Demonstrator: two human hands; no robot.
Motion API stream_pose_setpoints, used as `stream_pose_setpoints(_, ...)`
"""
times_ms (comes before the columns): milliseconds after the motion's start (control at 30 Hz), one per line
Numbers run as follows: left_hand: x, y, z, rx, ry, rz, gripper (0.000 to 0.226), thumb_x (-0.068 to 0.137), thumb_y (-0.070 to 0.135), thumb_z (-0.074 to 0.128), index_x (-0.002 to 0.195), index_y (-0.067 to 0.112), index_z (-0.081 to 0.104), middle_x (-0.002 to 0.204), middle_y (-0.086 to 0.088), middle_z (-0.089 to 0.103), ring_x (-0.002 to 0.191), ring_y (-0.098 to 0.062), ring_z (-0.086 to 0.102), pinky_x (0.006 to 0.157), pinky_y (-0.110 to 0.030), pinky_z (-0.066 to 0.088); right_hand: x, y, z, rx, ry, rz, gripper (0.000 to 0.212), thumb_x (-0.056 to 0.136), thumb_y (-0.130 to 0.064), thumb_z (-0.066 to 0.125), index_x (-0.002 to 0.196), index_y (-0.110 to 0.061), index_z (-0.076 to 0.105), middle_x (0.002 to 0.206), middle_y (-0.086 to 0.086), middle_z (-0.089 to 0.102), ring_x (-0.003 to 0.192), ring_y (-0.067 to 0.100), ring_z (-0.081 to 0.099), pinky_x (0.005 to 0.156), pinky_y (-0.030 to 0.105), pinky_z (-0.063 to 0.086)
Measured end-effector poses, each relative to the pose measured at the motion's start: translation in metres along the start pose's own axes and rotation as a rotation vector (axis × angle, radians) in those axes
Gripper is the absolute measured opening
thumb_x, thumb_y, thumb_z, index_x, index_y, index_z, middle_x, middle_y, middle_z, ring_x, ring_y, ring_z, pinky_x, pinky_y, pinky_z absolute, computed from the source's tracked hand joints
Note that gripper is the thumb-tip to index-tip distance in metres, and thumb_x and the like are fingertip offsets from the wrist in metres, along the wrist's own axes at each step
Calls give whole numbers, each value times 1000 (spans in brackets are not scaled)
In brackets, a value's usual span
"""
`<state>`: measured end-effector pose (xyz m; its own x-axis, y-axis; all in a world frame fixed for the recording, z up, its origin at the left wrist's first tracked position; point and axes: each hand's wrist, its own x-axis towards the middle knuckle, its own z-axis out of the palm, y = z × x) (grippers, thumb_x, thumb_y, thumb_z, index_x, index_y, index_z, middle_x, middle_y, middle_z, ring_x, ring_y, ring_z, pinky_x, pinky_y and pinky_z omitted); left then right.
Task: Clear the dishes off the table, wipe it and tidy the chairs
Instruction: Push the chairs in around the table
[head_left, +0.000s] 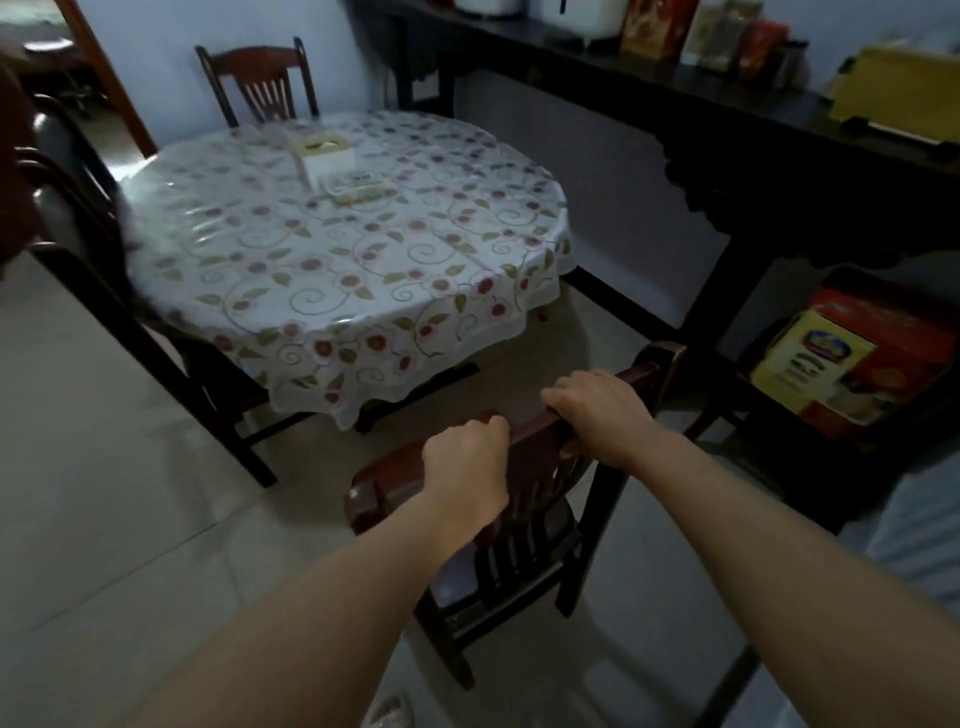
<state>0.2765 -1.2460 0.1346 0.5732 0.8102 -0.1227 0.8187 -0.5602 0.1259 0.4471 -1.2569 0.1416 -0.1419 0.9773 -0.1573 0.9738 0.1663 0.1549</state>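
Your left hand (465, 462) and right hand (602, 410) both clench the dark wooden chair's top rail (524, 436); pushed askew, its frame risks snagging the overhanging floral plastic tablecloth (343, 244).

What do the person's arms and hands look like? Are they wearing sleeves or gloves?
No gloves and no sleeves show. The left hand and the right hand are bare, and both forearms are bare right down to the bottom of the picture. I can see no watch, bracelet or ring on either one. The picture is dim and a bit blurry, so something tiny could be missed.
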Motion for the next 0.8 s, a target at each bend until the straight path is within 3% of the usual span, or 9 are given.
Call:
stream_pose_setpoints(367, 91, -80, -37, 17, 123, -13, 28, 82, 20, 67, 104, 15, 50, 100, -3, 60, 93, -26, 61, 66, -32, 42, 123, 11, -48, -29, -76, 1, 48, 70, -34, 79, 109, -20, 55, 108, 2, 61, 104, 24, 57, 67, 30, 37)
stream_pose_setpoints(533, 132, -103, -51, 90, 142, -3, 29, 83, 23, 67, 107, 16, 52, 103, -1, 61, 96, -24, 62, 65, -31, 39, 163, 26, -58, 9, -79, 10, 51, 70, -35, 79, 113, -19, 58, 106, 4, 61, 101, 25, 58, 70, 34, 45)
stream_pose_setpoints(800, 203, -107, -60, 103, 125, -69, 31, 84, 22, 64, 111, 18, 49, 111, -1, 58, 100, -22, 58, 68, -29, 36, 225, 77, -51, 13, -24, -114, 49, 72, -38, 78, 111, -17, 56, 103, 5, 60, 96, 26, 59, 67, 32, 41)
